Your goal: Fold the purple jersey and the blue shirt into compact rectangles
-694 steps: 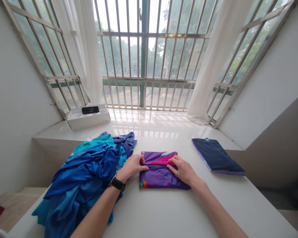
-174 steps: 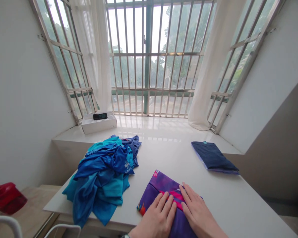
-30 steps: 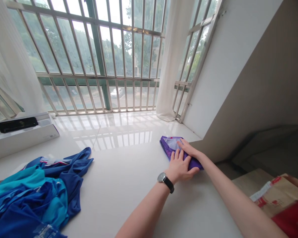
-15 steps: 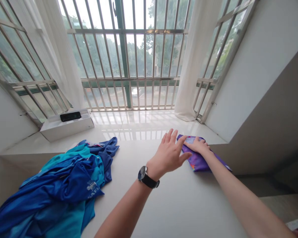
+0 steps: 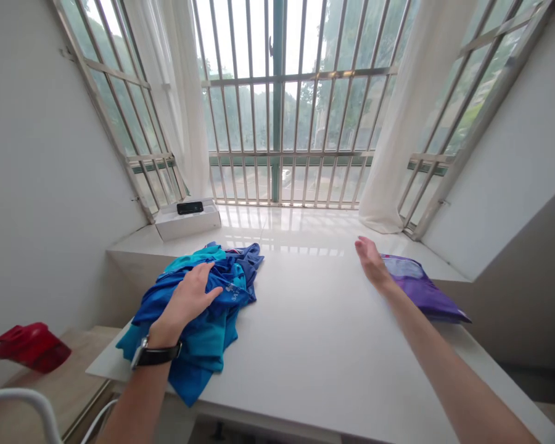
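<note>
A crumpled pile of blue and teal clothes (image 5: 213,333) lies on the left of the white table, with white lettering on one fold. Over this pile is my left hand (image 5: 192,296), wearing a black-strapped watch, its thumb apart and fingers stretched out; whether it touches the cloth I cannot tell. My right hand (image 5: 371,259) is seen nearly edge-on beside a flat purple package (image 5: 425,296) at the table's right. It holds nothing that I can see, and its fingers are extended, partly hidden behind one another. The package has a pale panel at its far end.
A white box (image 5: 189,223) with a black phone (image 5: 190,208) on top stands on the windowsill at the back left. Barred windows and white curtains (image 5: 388,166) rise behind. A red item (image 5: 31,347) and a white curved tube (image 5: 28,398) are at the lower left.
My left hand has moved left from near the purple package to the clothes pile. My right hand has come off the package to its left side. The view has turned left.
</note>
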`<action>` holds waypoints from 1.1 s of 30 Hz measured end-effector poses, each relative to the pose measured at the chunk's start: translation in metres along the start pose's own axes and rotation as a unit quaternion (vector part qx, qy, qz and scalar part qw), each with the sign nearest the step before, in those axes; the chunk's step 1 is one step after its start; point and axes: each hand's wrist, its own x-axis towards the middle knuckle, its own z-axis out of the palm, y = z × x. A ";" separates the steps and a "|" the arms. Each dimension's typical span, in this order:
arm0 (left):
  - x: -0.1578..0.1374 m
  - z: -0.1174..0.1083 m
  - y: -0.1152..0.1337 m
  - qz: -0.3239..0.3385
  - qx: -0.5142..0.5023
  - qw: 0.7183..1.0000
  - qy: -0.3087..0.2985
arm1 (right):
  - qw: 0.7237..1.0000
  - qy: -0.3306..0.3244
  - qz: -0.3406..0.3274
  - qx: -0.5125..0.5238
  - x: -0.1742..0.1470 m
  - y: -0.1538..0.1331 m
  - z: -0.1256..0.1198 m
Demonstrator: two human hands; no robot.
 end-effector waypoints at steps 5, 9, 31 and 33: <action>-0.001 -0.005 0.022 -0.062 0.064 0.996 -0.007 | 0.982 -0.101 -0.002 0.162 -0.062 -0.038 0.080; 0.002 -0.004 0.053 -0.072 0.005 0.997 0.020 | 0.949 -0.266 -0.047 0.161 -0.099 -0.043 0.110; 0.058 0.099 0.119 0.230 -0.055 0.943 -0.235 | 0.882 0.056 0.167 0.438 -0.056 0.006 0.041; 0.058 0.101 0.114 0.200 -0.039 0.951 -0.232 | 0.894 0.119 0.156 0.402 -0.048 0.019 0.036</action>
